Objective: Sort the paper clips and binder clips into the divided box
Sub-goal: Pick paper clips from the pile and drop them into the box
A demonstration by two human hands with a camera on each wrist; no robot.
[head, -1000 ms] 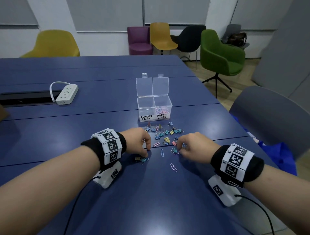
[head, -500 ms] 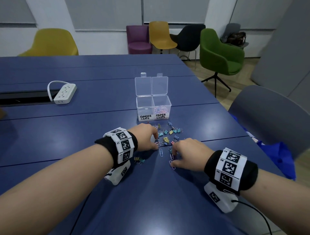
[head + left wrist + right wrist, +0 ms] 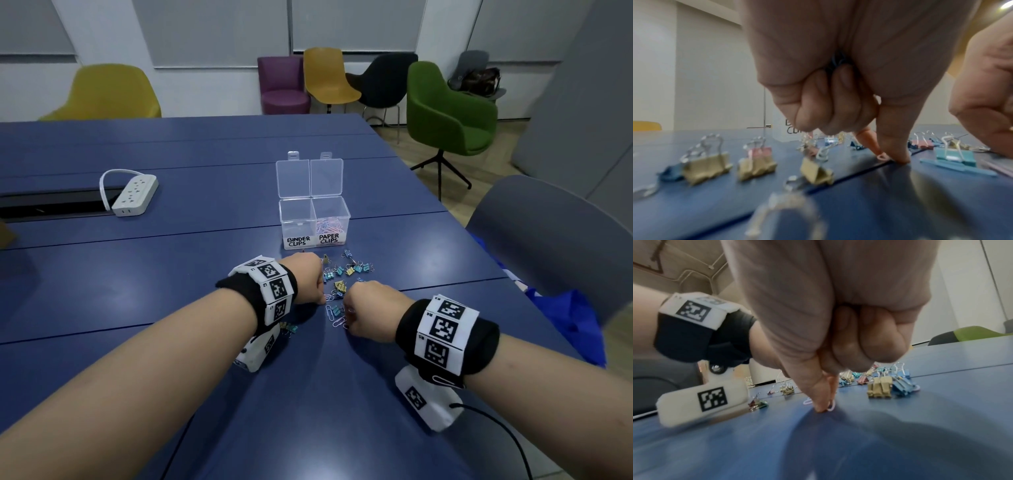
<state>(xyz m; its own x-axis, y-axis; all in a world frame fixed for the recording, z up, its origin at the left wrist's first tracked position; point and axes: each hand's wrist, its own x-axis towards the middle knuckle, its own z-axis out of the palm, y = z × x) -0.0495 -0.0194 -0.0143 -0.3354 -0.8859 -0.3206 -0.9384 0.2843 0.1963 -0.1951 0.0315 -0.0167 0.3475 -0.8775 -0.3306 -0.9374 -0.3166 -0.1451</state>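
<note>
The clear divided box [image 3: 314, 222] stands open; its right cell, labelled PAPER CLIPS, holds paper clips [image 3: 329, 224], and the BINDER CLIPS cell looks empty. Coloured binder clips [image 3: 347, 270] lie scattered in front of it. My left hand [image 3: 322, 301] is curled, with blue clips [image 3: 838, 61] tucked in its palm, and thumb and forefinger pinch a pink paper clip [image 3: 882, 156] on the table. My right hand [image 3: 347, 312] is curled too, its thumb and forefinger pinching a pale paper clip [image 3: 830, 405] against the table. More loose paper clips [image 3: 337, 321] lie between the hands.
A white power strip [image 3: 135, 195] lies at the far left by a cable slot. Two binder clips [image 3: 289, 328] sit under my left wrist. A grey chair [image 3: 555, 240] and blue bag [image 3: 568, 325] are at the table's right edge; coloured chairs stand beyond.
Both hands have drawn together over the loose paper clips: the left moved right and forward, the right moved left and a little nearer to me.
</note>
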